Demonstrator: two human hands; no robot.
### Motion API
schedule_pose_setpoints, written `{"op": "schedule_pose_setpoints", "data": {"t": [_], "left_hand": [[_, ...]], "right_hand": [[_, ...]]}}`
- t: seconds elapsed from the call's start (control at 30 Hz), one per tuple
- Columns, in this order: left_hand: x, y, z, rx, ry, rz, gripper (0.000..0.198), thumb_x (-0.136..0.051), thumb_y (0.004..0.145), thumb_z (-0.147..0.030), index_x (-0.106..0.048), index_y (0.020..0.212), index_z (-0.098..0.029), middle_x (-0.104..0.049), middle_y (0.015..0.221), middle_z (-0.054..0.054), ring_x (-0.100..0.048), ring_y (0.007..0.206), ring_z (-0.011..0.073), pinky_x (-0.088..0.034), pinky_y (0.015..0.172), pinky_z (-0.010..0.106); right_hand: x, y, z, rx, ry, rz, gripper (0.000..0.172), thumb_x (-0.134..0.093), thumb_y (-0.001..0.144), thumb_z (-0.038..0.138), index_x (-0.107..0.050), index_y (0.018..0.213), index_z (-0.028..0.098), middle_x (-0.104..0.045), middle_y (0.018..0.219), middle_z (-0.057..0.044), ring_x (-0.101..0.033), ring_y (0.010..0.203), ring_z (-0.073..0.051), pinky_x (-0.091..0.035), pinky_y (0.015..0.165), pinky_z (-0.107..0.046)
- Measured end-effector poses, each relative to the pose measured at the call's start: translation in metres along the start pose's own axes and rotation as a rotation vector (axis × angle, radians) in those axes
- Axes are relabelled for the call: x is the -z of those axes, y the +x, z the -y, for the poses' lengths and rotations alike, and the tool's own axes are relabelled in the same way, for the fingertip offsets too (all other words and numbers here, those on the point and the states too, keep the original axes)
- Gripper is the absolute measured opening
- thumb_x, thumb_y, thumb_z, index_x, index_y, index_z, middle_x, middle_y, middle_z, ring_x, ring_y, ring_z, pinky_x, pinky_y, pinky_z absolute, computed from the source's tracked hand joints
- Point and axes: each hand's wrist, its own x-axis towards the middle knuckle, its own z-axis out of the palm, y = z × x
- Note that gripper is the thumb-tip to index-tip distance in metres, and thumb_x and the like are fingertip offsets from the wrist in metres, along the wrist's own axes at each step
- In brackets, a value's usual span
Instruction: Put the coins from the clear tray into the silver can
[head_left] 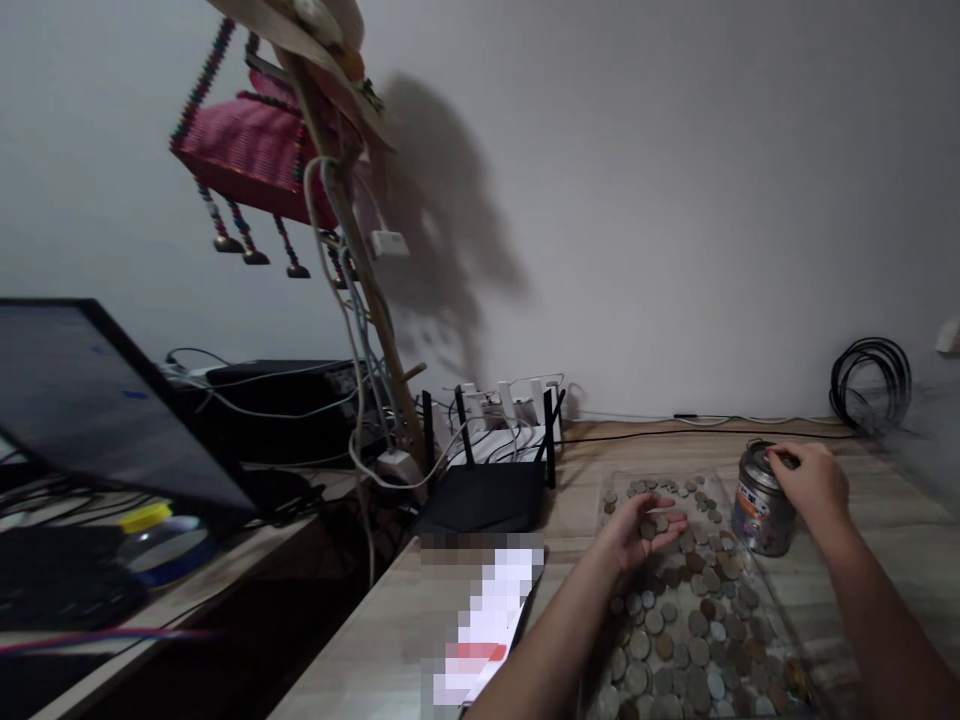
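Head view: atop the upright tin (pixel 761 515), the nearer right hand (pixel 816 488) is pinched (held item indiscernible); left of the tin, coins (pixel 652 525) are borne on the opened left hand (pixel 634 533).

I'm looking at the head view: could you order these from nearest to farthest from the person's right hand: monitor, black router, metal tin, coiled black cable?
From the right hand:
1. Metal tin: just left, right beside the hand.
2. Coiled black cable: behind, by the wall.
3. Black router: well to the left.
4. Monitor: at the picture's left edge.
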Motion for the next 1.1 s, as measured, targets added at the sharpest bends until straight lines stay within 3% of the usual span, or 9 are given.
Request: {"op": "schedule_pose_setpoints", "data": {"t": [0.13,0.2,0.3,0.4,0.57,0.67,0.8,0.93,1.1], "left_hand": [[0.004,0.000,-0.003,0.020,-0.089,0.072,0.034,-0.037,0.083,-0.037,-0.052,0.089,-0.008,-0.063,0.085,0.015,-0.063,0.084,0.0228,-0.049,0.066,0.028],[0.004,0.000,-0.004,0.030,-0.111,0.138,0.038,-0.036,0.083,-0.043,-0.053,0.089,-0.009,-0.063,0.081,0.014,-0.063,0.080,0.0221,-0.048,0.064,0.028],[0.006,0.001,-0.004,0.034,-0.122,0.235,0.045,-0.034,0.083,-0.049,-0.055,0.090,-0.010,-0.063,0.070,0.009,-0.061,0.063,0.0173,-0.045,0.057,0.027],[0.007,0.002,-0.003,0.052,-0.116,0.258,0.049,-0.031,0.082,-0.053,-0.056,0.090,-0.012,-0.061,0.064,0.006,-0.057,0.051,0.0138,-0.042,0.050,0.024],[0.008,0.003,-0.002,0.087,-0.072,0.254,0.046,-0.034,0.082,-0.052,-0.055,0.092,-0.012,-0.062,0.067,0.007,-0.060,0.058,0.0154,-0.045,0.058,0.027],[0.006,0.002,-0.002,0.092,-0.045,0.236,0.041,-0.038,0.082,-0.048,-0.054,0.095,-0.012,-0.062,0.068,0.007,-0.061,0.061,0.0163,-0.046,0.063,0.029],[0.004,0.001,-0.003,0.088,-0.036,0.205,0.041,-0.038,0.082,-0.044,-0.050,0.101,-0.009,-0.063,0.085,0.016,-0.062,0.081,0.0223,-0.046,0.068,0.030],[0.007,0.005,-0.004,0.035,-0.058,0.082,0.039,-0.038,0.083,-0.036,-0.045,0.108,-0.008,-0.062,0.091,0.017,-0.061,0.088,0.0230,-0.046,0.071,0.030],[0.011,0.009,-0.003,0.001,-0.071,0.020,0.035,-0.038,0.082,-0.034,-0.048,0.105,-0.009,-0.063,0.086,0.014,-0.062,0.082,0.0214,-0.047,0.070,0.030]], "right_hand": [[-0.006,-0.021,0.037,0.276,0.153,-0.090,0.026,-0.043,0.078,0.027,-0.065,0.090,0.020,-0.065,0.087,-0.006,-0.053,0.086,-0.020,-0.038,0.078,-0.035],[-0.010,-0.037,0.059,0.446,0.299,0.061,0.025,-0.042,0.078,0.022,-0.065,0.090,0.022,-0.065,0.086,-0.005,-0.055,0.084,-0.019,-0.041,0.075,-0.032],[-0.016,-0.059,0.086,0.646,0.401,0.408,0.025,-0.044,0.077,0.020,-0.065,0.090,0.026,-0.065,0.086,-0.003,-0.057,0.085,-0.019,-0.045,0.070,-0.029],[-0.021,-0.068,0.095,0.705,0.438,0.612,0.024,-0.045,0.077,0.020,-0.066,0.087,0.027,-0.065,0.086,-0.003,-0.058,0.086,-0.019,-0.045,0.073,-0.030],[-0.031,-0.070,0.090,0.619,0.485,0.664,0.025,-0.042,0.077,0.019,-0.065,0.081,0.028,-0.065,0.081,-0.001,-0.058,0.078,-0.016,-0.045,0.070,-0.029],[-0.035,-0.069,0.087,0.619,0.392,0.595,0.026,-0.040,0.076,0.016,-0.064,0.079,0.026,-0.065,0.079,-0.001,-0.057,0.075,-0.016,-0.044,0.068,-0.028],[-0.023,-0.045,0.069,0.522,0.251,0.257,0.026,-0.038,0.078,0.014,-0.063,0.084,0.019,-0.064,0.080,-0.005,-0.056,0.079,-0.016,-0.041,0.070,-0.027],[-0.001,-0.011,0.033,0.243,0.063,-0.028,0.025,-0.042,0.079,0.022,-0.065,0.087,0.019,-0.064,0.082,-0.006,-0.055,0.076,-0.016,-0.038,0.066,-0.026],[0.009,0.005,0.004,-0.038,-0.149,0.083,0.021,-0.050,0.071,0.031,-0.068,0.078,0.025,-0.062,0.074,-0.006,-0.052,0.065,-0.017,-0.030,0.052,-0.027]]}}
